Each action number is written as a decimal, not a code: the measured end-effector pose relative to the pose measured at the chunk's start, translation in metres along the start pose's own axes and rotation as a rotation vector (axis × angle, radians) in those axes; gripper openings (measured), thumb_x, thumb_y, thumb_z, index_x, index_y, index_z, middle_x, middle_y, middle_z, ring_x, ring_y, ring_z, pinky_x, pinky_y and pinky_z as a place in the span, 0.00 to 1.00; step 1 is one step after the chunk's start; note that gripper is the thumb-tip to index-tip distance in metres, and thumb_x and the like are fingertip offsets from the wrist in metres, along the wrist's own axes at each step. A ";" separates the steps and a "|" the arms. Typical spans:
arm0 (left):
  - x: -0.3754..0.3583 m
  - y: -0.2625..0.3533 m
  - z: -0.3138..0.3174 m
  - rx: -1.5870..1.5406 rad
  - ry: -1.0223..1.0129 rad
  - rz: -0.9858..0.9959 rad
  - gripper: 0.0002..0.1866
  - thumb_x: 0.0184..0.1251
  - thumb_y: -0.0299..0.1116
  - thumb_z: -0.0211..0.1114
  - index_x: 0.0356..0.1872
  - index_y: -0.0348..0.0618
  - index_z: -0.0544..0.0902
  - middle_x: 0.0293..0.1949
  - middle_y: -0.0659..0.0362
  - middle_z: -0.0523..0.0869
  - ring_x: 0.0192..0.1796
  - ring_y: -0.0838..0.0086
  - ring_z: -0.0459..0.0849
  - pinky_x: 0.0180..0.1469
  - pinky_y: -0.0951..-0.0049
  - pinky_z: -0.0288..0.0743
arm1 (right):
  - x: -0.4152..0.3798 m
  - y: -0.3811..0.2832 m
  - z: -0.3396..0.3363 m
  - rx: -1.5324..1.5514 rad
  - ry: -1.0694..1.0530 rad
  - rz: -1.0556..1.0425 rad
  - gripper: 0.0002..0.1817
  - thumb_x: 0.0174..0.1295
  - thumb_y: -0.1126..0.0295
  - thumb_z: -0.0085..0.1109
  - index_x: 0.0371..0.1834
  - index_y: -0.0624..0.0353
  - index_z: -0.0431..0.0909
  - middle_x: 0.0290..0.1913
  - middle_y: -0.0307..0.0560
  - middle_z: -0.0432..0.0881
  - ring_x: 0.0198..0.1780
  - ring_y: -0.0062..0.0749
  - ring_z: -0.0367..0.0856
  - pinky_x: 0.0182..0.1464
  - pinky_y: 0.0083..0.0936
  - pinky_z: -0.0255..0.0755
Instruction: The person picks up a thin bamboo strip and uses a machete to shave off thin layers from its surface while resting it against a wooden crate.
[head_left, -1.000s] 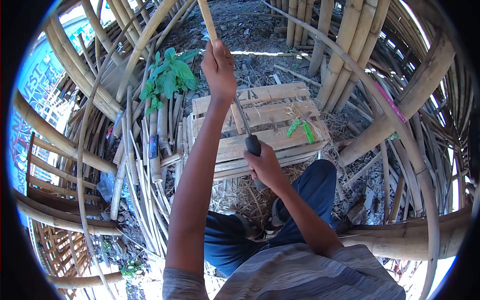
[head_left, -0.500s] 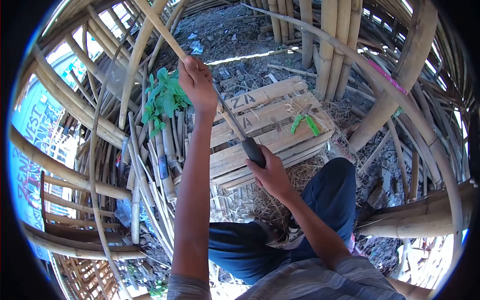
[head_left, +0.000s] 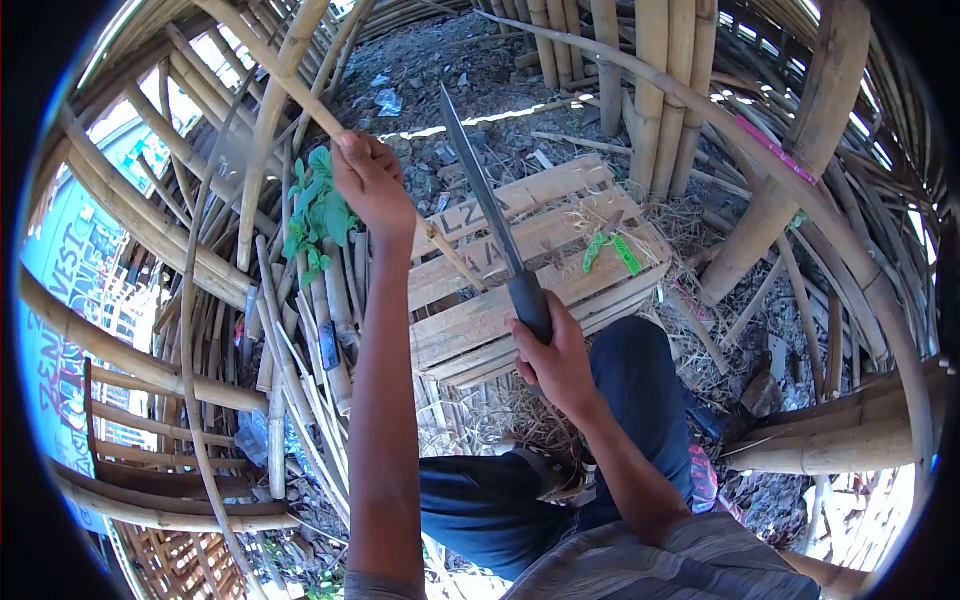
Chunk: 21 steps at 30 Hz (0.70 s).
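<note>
My left hand [head_left: 375, 190] is closed around a bamboo stick [head_left: 285, 72], which slants from the upper left down over a slatted wooden crate [head_left: 470, 335]. The stick's lower end shows past my wrist, near the crate's top slats. In my right hand [head_left: 560, 365] is a machete [head_left: 487, 200], gripped by its dark handle, with its long blade pointing up and away. Blade and stick are apart, the blade to the right of the stick. On the right of the crate top lies a small tool with bright green handles [head_left: 625, 255].
Bamboo poles [head_left: 668, 100] stand behind the crate, and a curved pole [head_left: 720, 120] arches along the right. Left of the crate are a leafy green plant [head_left: 318, 215], loose bamboo strips [head_left: 300, 350] and a small dark object [head_left: 328, 345]. Straw covers ground near my legs.
The machete has swung away from the stick, its blade now fully visible and raised. My right hand moved slightly right and down; my left hand shifted left and down with the stick.
</note>
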<state>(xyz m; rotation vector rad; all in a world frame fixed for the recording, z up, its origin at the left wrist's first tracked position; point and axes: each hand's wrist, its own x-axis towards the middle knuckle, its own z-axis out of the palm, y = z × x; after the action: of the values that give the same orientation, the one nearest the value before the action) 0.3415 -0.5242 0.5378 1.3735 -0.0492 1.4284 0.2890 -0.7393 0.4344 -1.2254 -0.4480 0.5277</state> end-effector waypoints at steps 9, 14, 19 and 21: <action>-0.008 0.001 0.014 0.004 -0.019 -0.010 0.20 0.78 0.48 0.44 0.27 0.46 0.62 0.18 0.69 0.59 0.17 0.89 0.52 0.17 0.82 0.43 | -0.010 0.013 -0.002 -0.170 -0.042 0.008 0.18 0.64 0.70 0.57 0.53 0.68 0.68 0.16 0.41 0.74 0.12 0.20 0.71 0.14 0.23 0.63; -0.007 -0.002 0.011 0.024 -0.014 0.003 0.20 0.77 0.50 0.45 0.28 0.48 0.62 0.18 0.69 0.57 0.17 0.88 0.53 0.17 0.82 0.43 | -0.010 0.007 -0.005 -0.220 -0.092 0.034 0.19 0.65 0.68 0.58 0.53 0.68 0.69 0.15 0.41 0.74 0.12 0.21 0.72 0.15 0.24 0.64; -0.006 -0.001 0.010 0.057 0.027 0.039 0.19 0.78 0.48 0.45 0.28 0.48 0.62 0.18 0.69 0.58 0.17 0.88 0.54 0.17 0.82 0.44 | -0.008 0.014 -0.008 -0.252 -0.123 0.085 0.16 0.66 0.69 0.57 0.52 0.66 0.69 0.18 0.35 0.69 0.13 0.15 0.67 0.15 0.18 0.61; -0.006 0.000 0.010 0.030 0.039 0.001 0.20 0.78 0.46 0.46 0.27 0.45 0.64 0.18 0.69 0.59 0.19 0.88 0.55 0.18 0.81 0.47 | -0.007 0.011 -0.008 -0.246 -0.134 0.093 0.16 0.66 0.70 0.57 0.51 0.66 0.69 0.18 0.35 0.69 0.13 0.15 0.67 0.15 0.18 0.61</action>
<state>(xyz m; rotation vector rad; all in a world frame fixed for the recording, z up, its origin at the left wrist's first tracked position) 0.3460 -0.5346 0.5367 1.3703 -0.0032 1.4619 0.2869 -0.7467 0.4216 -1.4575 -0.5840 0.6505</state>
